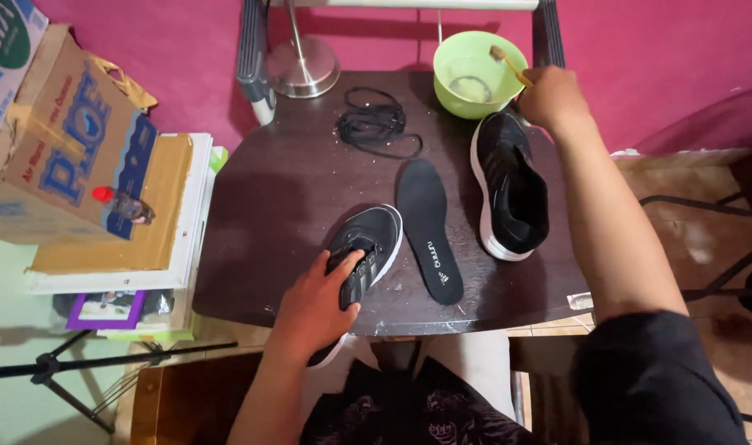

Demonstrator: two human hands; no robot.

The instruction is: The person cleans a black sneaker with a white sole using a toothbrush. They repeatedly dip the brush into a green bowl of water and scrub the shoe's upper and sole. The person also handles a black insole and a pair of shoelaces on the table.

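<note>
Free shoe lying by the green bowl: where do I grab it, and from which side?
Probably at the heel collar of the free shoe, coming from above at its near end. It lies flat on the table, opening up, so fingers can hook inside the rim. The right hand with the brush crowds the toe end beside the bowl.

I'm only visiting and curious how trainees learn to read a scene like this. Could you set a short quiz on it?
1. True or false: the left hand grips a black shoe at the table's near edge.
2. What does the right hand hold at the green bowl? A) brush B) spoon C) rag
3. What lies flat between the two shoes?

Key: 1 true. 2 A, a small brush. 3 a black insole, left of the second shoe.
</note>
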